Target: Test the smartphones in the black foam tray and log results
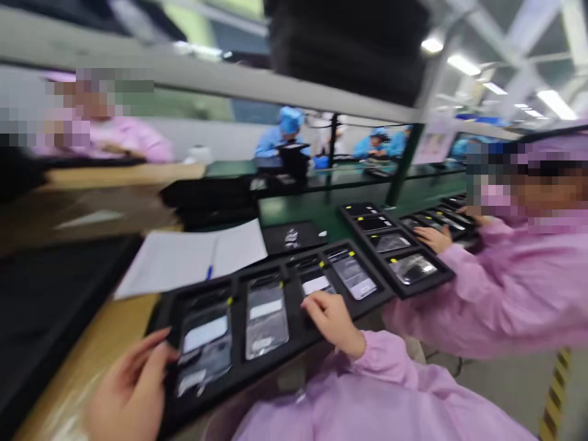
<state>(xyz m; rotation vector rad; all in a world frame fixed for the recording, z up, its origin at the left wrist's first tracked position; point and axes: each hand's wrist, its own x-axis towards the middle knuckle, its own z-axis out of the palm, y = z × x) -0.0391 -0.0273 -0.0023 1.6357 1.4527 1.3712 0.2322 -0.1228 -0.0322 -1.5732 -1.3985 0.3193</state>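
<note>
A long black tray lies in front of me, with a row of clear-wrapped, phone-sized panels in its slots. Each panel has a small yellow tab. My left hand grips the tray's left end, thumb and fingers beside the leftmost panel. The second panel lies flat in its slot. My right hand is curled over the tray's near side, its fingers over the lower end of the third panel; its thumb is hidden. The rightmost panel lies just beyond that hand.
Behind the tray lie white paper with a blue pen and a black case. A similar tray adjoins on the right, near a co-worker's hand. A dark tray stands left. A rail crosses above.
</note>
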